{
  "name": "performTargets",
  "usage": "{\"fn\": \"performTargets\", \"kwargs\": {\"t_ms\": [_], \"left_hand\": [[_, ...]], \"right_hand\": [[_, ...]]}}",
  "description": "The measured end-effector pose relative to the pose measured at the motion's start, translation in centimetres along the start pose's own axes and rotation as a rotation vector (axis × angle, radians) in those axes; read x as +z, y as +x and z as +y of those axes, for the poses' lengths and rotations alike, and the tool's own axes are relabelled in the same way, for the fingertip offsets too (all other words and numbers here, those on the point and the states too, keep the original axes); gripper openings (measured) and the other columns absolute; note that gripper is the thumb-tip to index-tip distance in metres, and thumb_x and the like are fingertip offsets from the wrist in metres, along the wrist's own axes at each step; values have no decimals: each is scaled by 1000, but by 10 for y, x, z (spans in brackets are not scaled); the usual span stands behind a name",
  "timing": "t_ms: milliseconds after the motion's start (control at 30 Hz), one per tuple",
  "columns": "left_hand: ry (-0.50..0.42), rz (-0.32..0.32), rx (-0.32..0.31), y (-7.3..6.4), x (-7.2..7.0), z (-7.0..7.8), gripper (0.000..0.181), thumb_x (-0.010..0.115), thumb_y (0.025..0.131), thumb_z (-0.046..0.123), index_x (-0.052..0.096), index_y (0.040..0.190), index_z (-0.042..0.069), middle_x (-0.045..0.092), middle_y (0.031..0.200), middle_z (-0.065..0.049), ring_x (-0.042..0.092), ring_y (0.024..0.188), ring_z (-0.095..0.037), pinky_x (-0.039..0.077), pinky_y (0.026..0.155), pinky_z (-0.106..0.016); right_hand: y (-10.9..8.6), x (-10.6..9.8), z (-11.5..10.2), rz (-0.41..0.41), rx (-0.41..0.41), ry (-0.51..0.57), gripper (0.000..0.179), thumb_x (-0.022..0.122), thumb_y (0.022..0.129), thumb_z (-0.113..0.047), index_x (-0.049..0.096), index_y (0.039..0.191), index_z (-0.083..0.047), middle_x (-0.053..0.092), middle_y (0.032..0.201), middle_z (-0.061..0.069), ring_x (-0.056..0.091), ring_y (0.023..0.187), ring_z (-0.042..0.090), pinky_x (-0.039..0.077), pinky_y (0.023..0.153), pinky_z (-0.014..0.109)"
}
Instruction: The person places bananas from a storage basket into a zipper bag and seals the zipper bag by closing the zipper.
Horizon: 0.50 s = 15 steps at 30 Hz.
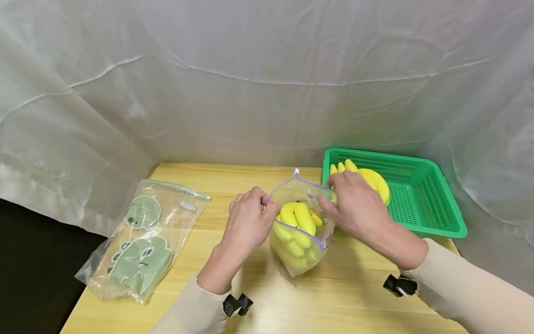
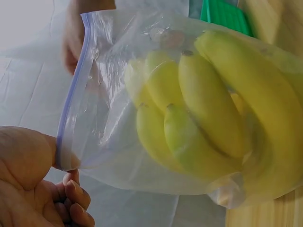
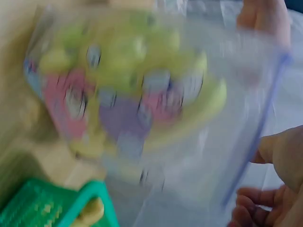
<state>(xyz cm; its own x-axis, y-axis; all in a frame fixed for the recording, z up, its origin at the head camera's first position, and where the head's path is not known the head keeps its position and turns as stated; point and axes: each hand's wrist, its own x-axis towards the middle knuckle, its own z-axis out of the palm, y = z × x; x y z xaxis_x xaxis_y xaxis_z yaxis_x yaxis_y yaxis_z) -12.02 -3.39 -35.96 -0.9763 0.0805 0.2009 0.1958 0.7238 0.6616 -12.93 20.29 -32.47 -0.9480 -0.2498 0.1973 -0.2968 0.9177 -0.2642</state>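
Note:
A clear zip bag (image 1: 275, 243) with a purple zip edge stands gaping on the table, a bunch of yellow bananas (image 1: 303, 218) inside it. My left hand (image 1: 250, 215) pinches the left side of its rim between thumb and fingers, as the left wrist view also shows. At the opposite side of the rim is my right hand (image 1: 359, 204), thumb and fingers spread apart close by the zip edge. Pink and purple printed figures (image 3: 125, 118) cover one side of the bag, blurred in the right wrist view.
Behind my right hand, a green plastic basket (image 1: 452, 208) holds more bananas (image 1: 377, 183) at its left end. A second clear zip bag (image 1: 177, 227) with green cartoon prints lies flat on the left of the wooden table (image 1: 333, 297). Grey cloth (image 1: 267, 111) hangs behind.

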Motion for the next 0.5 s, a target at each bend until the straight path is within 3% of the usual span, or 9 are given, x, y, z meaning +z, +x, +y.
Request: {"fn": "performTargets", "kwargs": {"t_ms": [67,133,267,367,500], "left_hand": [[-2,8,-4,0,-2,-1,11,57,94,22,61,90,12,59,80,-1,51,80,-24,36,80,-36],[0,14,-5,0,-3,-1,11,58,94,22,61,90,13,60,80,-1,51,80,-24,37,80,-37],[-7,24,6,2,-5,0,10,58,93,21,60,90,12,60,81,-2,51,81,-24,39,83,-39],[-36,40,23,3,-7,4,9,58,94,19,59,90,11,59,81,-3,51,81,-24,41,87,-41],[-109,70,24,3,-10,11,9,56,93,19,56,89,11,56,80,-3,50,83,-25,40,92,-41]], "right_hand": [[0,-7,8,-20,48,-16,46,67,99,-41,68,114,2,70,104,17,66,92,33,55,68,49],[1,-10,14,-71,76,-18,38,66,98,-41,69,101,-3,67,86,11,63,78,27,49,59,42],[5,-9,14,-99,63,35,24,58,98,-25,61,77,-14,49,62,-1,46,57,17,34,52,32],[11,-7,6,-21,23,77,24,53,98,-16,58,75,-15,46,62,-1,43,56,16,33,54,32],[25,-8,-10,65,-41,144,23,54,100,-14,63,80,-12,54,69,2,48,60,18,38,59,34]]}}
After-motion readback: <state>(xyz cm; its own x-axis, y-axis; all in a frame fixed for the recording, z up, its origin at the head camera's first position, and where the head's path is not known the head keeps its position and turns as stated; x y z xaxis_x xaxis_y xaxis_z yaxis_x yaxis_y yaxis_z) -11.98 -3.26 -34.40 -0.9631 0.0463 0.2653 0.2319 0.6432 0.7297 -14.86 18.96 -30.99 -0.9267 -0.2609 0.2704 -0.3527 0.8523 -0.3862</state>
